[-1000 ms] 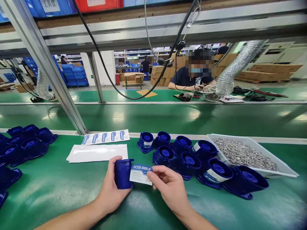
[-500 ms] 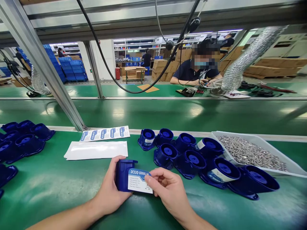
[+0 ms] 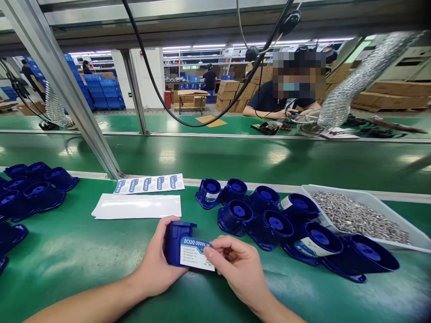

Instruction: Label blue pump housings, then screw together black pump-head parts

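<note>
Head view: left hand (image 3: 156,265) cups housing (image 3: 172,242), right hand (image 3: 241,265) pinches label (image 3: 193,255).

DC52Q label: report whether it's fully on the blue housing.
Not fully: the label juts past the housing, its end in the right hand.

Blue housing (image 3: 173,246), flange up; blue-white label (image 3: 194,256) overlapping side.

The left hand (image 3: 156,264) grips a blue cup (image 3: 172,242), while the right hand (image 3: 240,264) pinches a label (image 3: 193,255) overlapping the cup's right side. Beyond lie white paper (image 3: 138,207) and a sticker sheet (image 3: 150,184). To the right, more cups (image 3: 276,223) stand beside a tray (image 3: 415,242) of metal pieces (image 3: 358,215).
</note>
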Available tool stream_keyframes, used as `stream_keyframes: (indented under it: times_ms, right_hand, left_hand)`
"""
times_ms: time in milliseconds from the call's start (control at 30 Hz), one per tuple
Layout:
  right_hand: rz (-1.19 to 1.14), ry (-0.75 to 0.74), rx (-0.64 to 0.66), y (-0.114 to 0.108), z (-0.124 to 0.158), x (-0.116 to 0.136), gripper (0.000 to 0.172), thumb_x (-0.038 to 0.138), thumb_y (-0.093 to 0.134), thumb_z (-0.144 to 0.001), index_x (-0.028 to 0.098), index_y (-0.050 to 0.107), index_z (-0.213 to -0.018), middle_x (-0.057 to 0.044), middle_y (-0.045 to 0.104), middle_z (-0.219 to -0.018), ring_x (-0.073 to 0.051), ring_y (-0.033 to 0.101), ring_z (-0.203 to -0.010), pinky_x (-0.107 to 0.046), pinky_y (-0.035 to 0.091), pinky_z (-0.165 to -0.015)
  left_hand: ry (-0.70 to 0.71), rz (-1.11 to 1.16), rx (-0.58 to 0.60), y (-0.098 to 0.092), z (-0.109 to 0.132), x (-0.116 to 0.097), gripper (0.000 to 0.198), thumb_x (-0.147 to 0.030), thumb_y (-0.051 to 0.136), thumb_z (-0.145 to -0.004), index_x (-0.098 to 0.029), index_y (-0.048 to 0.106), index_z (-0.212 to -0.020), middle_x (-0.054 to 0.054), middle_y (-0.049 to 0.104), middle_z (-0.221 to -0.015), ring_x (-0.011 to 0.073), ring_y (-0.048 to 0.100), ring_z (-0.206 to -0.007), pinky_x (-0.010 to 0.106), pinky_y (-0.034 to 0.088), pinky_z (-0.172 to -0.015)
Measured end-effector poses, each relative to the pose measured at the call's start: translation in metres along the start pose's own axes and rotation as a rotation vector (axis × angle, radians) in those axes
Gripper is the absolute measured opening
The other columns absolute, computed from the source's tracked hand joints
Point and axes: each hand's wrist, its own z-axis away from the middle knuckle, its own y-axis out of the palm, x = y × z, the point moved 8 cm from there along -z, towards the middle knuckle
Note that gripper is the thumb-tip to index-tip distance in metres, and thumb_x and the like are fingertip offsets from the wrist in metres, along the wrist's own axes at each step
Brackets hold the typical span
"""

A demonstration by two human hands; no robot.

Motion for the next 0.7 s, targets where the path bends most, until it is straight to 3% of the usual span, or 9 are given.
stream_keyframes:
  times_ms: [267,700]
  right_hand:
    - [0.045,-0.059,-0.001,-0.0002,0.0007,0.0032,0.014,0.029,0.082,-0.082,0.020,0.079,-0.072,-0.001,0.066,-0.057,-0.013,0.055,-0.045,-0.024,0.046,-0.043]
    - [0.064,-0.021,0.005,0.0001,0.0005,0.0017,0.016,0.032,0.083,-0.082,0.021,0.078,-0.071,-0.001,0.065,-0.056,-0.014,0.055,-0.045,-0.026,0.046,-0.043]
  left_hand:
    - [-0.003,-0.001,0.003,-0.0006,-0.0018,-0.0002,0.082,-0.011,0.085,-0.071,-0.027,0.041,-0.138,0.008,0.060,-0.129,0.0253,0.064,-0.110,0.037,0.053,-0.093]
    - [0.011,-0.006,0.003,-0.0019,-0.0010,0.0033,0.083,-0.009,0.086,-0.072,-0.029,0.043,-0.140,0.008,0.060,-0.133,0.0279,0.064,-0.116,0.035,0.054,-0.092]
